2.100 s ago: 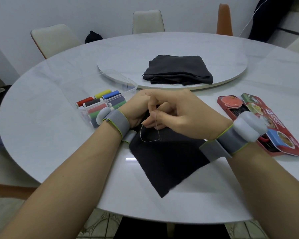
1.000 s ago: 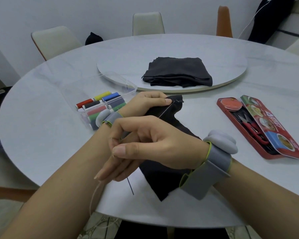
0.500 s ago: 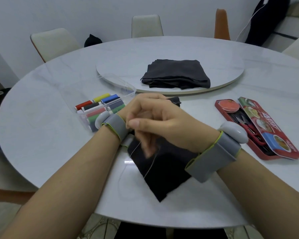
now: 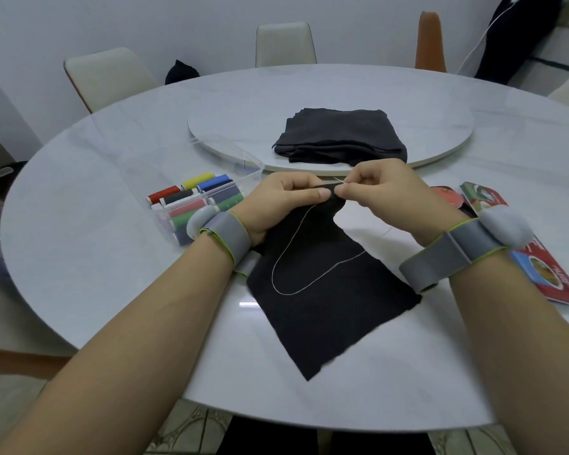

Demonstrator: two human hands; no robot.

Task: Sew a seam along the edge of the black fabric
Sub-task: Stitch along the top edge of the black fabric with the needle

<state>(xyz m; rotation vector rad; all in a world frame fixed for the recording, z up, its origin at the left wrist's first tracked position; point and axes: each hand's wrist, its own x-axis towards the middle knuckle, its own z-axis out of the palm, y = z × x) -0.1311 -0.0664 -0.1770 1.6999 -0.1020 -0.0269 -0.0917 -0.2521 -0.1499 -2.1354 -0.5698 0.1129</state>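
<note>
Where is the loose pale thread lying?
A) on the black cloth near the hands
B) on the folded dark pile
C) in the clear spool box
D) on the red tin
A: the pale thread loops over the black cloth, below the left hand gripping its edge and the right hand pinching the needle.

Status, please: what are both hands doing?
Left hand pinches raised edge of square black fabric. Right hand pinches thin metal needle there. Pale thread loops across cloth. Nothing blocking.

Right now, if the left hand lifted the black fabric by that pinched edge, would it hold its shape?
Probably not: the black fabric drapes limply from the left hand onto the table, so it looks floppy. Thin and bunching between fingertips, it is likely light.
</note>
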